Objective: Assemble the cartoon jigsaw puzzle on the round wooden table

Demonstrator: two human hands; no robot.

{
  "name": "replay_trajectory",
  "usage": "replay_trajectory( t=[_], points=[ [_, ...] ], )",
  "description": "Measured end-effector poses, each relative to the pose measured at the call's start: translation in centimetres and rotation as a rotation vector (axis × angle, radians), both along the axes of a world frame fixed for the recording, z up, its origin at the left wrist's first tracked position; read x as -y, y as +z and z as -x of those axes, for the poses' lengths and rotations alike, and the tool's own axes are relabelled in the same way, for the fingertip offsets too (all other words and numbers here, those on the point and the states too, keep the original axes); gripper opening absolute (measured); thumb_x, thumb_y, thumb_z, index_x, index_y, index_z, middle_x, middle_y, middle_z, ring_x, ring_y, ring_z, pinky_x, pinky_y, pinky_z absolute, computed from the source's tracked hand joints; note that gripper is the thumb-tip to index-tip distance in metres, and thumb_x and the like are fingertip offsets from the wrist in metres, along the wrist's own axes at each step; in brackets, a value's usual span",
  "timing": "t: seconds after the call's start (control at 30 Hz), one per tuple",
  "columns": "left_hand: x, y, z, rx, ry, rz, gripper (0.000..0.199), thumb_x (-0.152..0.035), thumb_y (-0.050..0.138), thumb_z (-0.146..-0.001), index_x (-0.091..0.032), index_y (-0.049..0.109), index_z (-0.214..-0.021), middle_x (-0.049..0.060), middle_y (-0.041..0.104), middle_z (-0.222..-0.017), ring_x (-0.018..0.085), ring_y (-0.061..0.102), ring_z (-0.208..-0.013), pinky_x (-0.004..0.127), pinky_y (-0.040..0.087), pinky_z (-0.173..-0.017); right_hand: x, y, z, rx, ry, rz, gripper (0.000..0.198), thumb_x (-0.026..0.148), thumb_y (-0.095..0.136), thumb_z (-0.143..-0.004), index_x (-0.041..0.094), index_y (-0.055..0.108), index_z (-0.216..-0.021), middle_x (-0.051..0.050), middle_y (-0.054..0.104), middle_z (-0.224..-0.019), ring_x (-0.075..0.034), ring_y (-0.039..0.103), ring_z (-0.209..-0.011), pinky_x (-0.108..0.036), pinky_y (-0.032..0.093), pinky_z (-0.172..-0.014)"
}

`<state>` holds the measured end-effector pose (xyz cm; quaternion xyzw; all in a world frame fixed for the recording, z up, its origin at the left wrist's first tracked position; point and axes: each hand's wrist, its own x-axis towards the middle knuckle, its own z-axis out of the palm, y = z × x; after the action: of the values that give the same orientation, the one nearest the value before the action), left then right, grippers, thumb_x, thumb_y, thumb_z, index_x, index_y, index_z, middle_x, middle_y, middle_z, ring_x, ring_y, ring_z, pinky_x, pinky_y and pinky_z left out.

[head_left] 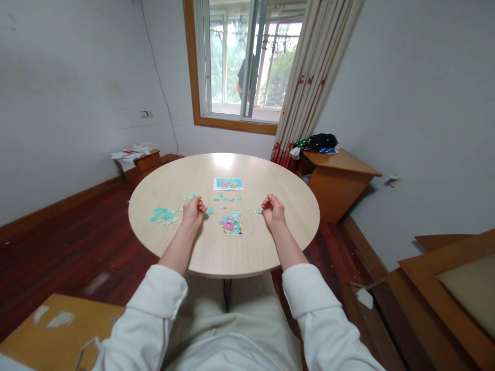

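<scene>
My left hand point(193, 211) is closed above the left-centre of the round table, its fingers curled. Whether a piece is in it is hidden. Teal puzzle pieces lie right beside it. Level with it on the other side, my right hand point(274, 210) is also curled closed, and a few small puzzle pieces point(257, 211) show at its fingertips. I cannot make out what it holds, if anything. Between the hands and nearer to me sits a partly joined jigsaw puzzle point(232, 225) with pink and teal parts. Behind it lies a picture sheet point(228, 184) with a similar teal and pink print.
A heap of loose teal puzzle pieces point(163, 216) lies on the left of the round table point(224, 260). More loose pieces point(221, 197) are scattered below the sheet. A wooden cabinet point(336, 180) with cloth on top stands behind the table's right side.
</scene>
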<state>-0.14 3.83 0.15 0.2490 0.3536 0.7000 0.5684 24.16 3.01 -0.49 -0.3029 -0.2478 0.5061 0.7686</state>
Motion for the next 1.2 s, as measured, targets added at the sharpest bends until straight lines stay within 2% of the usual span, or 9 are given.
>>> replay_trajectory(
  t=[0.23, 0.4, 0.53, 0.7, 0.9, 1.2],
  points=[
    [-0.1, 0.7, 0.5, 0.297, -0.093, 0.073, 0.03, -0.006, 0.048, -0.062, -0.019, 0.023, -0.054, -0.009, 0.022, -0.04, 0.003, 0.021, -0.035, 0.015, 0.022, -0.036, 0.5, 0.7, -1.0, -0.266, 0.065, 0.015, 0.027, 0.015, 0.058, -0.069, 0.019, 0.034, -0.058, 0.01, 0.041, -0.046, -0.004, 0.039, -0.041, -0.017, 0.034, -0.04],
    [-0.3, 0.5, 1.4, 0.433, -0.037, 0.074, 0.032, -0.006, 0.047, -0.064, -0.019, 0.019, -0.055, -0.009, 0.022, -0.042, 0.003, 0.024, -0.035, 0.015, 0.026, -0.038, 0.5, 0.1, -2.2, -0.369, -0.014, -0.048, 0.026, 0.016, 0.056, -0.07, 0.02, 0.032, -0.059, 0.011, 0.038, -0.048, -0.003, 0.04, -0.041, -0.017, 0.036, -0.042],
    [-0.4, 0.1, 2.1, 0.404, 0.021, 0.036, 0.037, -0.01, 0.051, -0.065, -0.019, 0.016, -0.056, -0.009, 0.02, -0.044, 0.003, 0.026, -0.036, 0.016, 0.028, -0.04, 0.5, -0.2, -3.0, -0.376, -0.062, -0.056, 0.028, 0.016, 0.054, -0.072, 0.02, 0.029, -0.059, 0.011, 0.035, -0.048, -0.003, 0.038, -0.04, -0.018, 0.036, -0.042],
    [-0.1, 0.2, 2.2, 0.468, 0.027, 0.027, 0.025, -0.01, 0.046, -0.066, -0.019, 0.026, -0.055, -0.008, 0.024, -0.044, 0.004, 0.028, -0.037, 0.016, 0.029, -0.041, 0.4, -0.1, -3.0, -0.417, -0.077, -0.048, 0.029, 0.011, 0.049, -0.072, 0.02, 0.027, -0.057, 0.01, 0.033, -0.046, -0.003, 0.037, -0.04, -0.017, 0.035, -0.041],
    [0.0, 0.1, 2.2, 0.4, 0.042, -0.001, 0.025, -0.014, 0.049, -0.066, -0.019, 0.028, -0.055, -0.008, 0.023, -0.045, 0.003, 0.027, -0.037, 0.016, 0.029, -0.041, 0.2, -0.1, -3.0, -0.4, -0.09, -0.03, 0.029, 0.01, 0.052, -0.07, 0.02, 0.028, -0.058, 0.011, 0.034, -0.047, -0.004, 0.039, -0.041, -0.017, 0.037, -0.042],
    [0.2, 0.3, 2.1, 0.486, 0.044, 0.045, 0.021, -0.01, 0.045, -0.066, -0.019, 0.028, -0.058, -0.008, 0.026, -0.045, 0.004, 0.028, -0.037, 0.017, 0.028, -0.042, 0.4, 0.1, -2.8, -0.513, -0.054, -0.018, 0.027, 0.006, 0.049, -0.074, 0.02, 0.03, -0.06, 0.012, 0.037, -0.046, -0.002, 0.038, -0.039, -0.016, 0.034, -0.041]
  ],
)
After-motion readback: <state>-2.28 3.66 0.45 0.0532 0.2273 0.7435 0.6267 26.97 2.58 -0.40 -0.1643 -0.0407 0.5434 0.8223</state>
